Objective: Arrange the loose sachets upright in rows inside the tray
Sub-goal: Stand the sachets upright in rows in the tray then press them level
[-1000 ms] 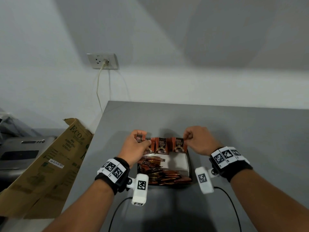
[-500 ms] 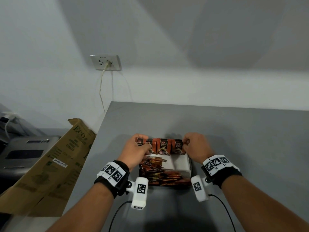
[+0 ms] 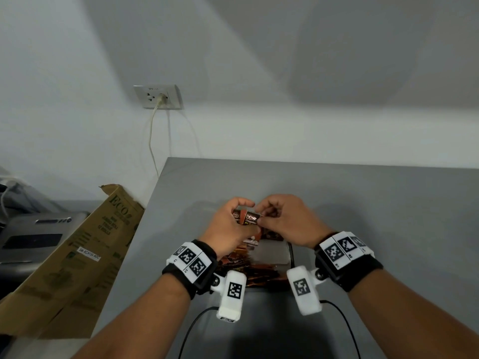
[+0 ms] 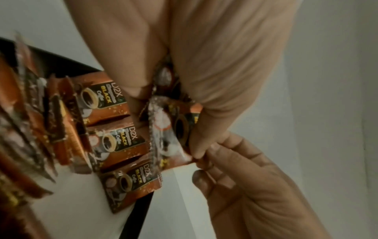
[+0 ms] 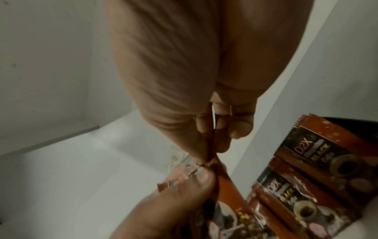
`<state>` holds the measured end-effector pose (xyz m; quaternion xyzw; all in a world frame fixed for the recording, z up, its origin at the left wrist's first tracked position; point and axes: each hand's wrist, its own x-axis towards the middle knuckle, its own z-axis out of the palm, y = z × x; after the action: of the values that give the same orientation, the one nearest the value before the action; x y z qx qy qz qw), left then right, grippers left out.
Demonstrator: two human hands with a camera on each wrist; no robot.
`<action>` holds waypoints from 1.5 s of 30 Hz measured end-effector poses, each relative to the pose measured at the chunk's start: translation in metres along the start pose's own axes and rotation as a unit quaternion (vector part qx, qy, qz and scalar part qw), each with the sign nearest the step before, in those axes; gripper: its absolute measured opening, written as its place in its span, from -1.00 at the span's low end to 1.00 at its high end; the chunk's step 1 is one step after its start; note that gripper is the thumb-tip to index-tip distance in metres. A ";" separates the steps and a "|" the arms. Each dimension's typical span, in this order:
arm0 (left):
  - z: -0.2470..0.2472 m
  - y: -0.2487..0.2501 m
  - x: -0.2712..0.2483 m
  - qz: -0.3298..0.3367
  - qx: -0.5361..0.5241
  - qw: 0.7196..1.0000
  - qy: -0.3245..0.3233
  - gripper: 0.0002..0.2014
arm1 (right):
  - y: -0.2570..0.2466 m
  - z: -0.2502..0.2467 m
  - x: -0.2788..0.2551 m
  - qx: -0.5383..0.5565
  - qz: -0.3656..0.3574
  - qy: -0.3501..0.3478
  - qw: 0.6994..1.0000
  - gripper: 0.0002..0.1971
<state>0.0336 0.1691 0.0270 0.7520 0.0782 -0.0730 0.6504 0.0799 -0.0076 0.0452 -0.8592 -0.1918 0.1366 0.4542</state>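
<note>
Small orange-and-black coffee sachets fill a white tray (image 3: 272, 255) with a dark rim on the grey table. A row of sachets (image 4: 118, 142) stands upright at the tray's far end, and a loose pile (image 3: 248, 270) lies at the near end. Just above the far row, my left hand (image 3: 242, 213) grips a couple of sachets (image 3: 247, 218) between thumb and fingers. My right hand (image 3: 263, 220) meets it and pinches the top edge of one held sachet (image 5: 210, 155) between thumb and forefinger. The hands hide part of the upright row in the head view.
A flattened cardboard box (image 3: 77, 252) leans off the table's left edge beside a grey machine (image 3: 33, 237). A wall socket (image 3: 158, 97) with a cord sits behind. Camera cables (image 3: 197, 325) trail on the table near me.
My hands were apart at the two ends of the upright row. They have come together over its left part, the left holding sachets and the right now pinching one.
</note>
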 end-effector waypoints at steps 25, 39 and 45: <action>-0.021 -0.014 -0.007 -0.063 0.064 0.992 0.088 -0.81 | 0.070 0.016 0.011 -0.234 0.060 0.049 0.969 -0.93; -0.018 -0.011 -0.003 -0.031 0.058 0.997 0.042 -0.45 | -0.002 0.017 0.016 -0.105 -0.005 0.008 0.994 -0.90; -0.044 -0.025 -0.005 -0.054 0.103 0.987 0.111 -0.76 | 0.017 0.037 0.026 -0.228 0.035 -0.009 0.973 -0.90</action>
<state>0.0238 0.2163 0.0098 0.8133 0.1823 -0.0323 0.5516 0.0911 0.0224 0.0094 -0.9451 -0.1919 0.1128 0.2394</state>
